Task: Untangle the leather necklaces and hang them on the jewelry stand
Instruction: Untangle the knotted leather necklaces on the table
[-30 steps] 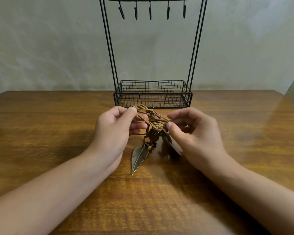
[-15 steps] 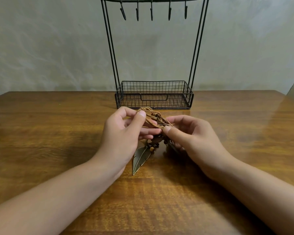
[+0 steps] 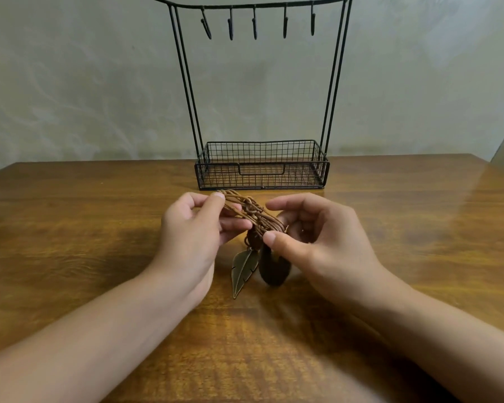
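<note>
Necklaces [image 3: 252, 212]: brown leather cords, several strands bunched and knotted into one tangle, held above the table [image 3: 70, 242] near its middle, in front of the stand [image 3: 261, 170]. Left hand [image 3: 191, 232] pinches the tangle's far end between thumb and curled fingers. Right hand [image 3: 314, 239] grips the near end, thumb pressed against the cords, fingers curled behind. Pendants hang below: one bronze metal feather [image 3: 243, 270], its tip at the tabletop; one dark rounded piece [image 3: 272, 267], blurred. Stand: black wire, mesh basket base at the far edge, five bare hooks [image 3: 255, 24] along the top bar.
</note>
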